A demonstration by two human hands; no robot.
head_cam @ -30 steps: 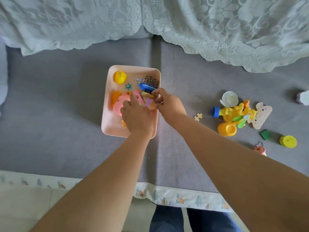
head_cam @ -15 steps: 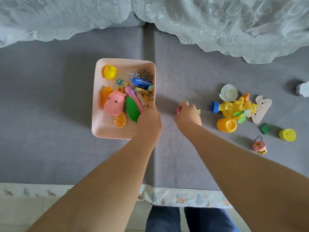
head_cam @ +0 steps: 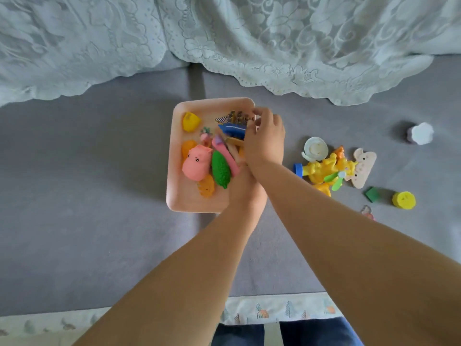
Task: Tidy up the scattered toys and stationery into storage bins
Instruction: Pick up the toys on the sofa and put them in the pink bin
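Observation:
A pink bin (head_cam: 172, 156) sits on the grey sofa seat. It holds a pink animal toy (head_cam: 197, 162), a green bumpy toy (head_cam: 220, 171), a yellow cup (head_cam: 190, 121), a blue toy (head_cam: 233, 129) and several small pieces. My right hand (head_cam: 265, 138) hovers over the bin's right rim, fingers curled, pinching something small and pinkish that is mostly hidden. My left hand (head_cam: 243, 188) lies at the bin's right edge under my right forearm, its fingers hidden.
Loose on the seat to the right are a yellow toy cluster (head_cam: 324, 168), a white lid (head_cam: 316, 148), a wooden animal shape (head_cam: 363, 168), a green block (head_cam: 372, 194), a yellow disc (head_cam: 403, 200) and a white flower piece (head_cam: 421, 133). A lace cover (head_cam: 274, 46) hangs behind.
My right hand went from the bin out to the seat by the puzzle piece, then came back over the bin's right rim. My left hand stayed at the bin's right edge.

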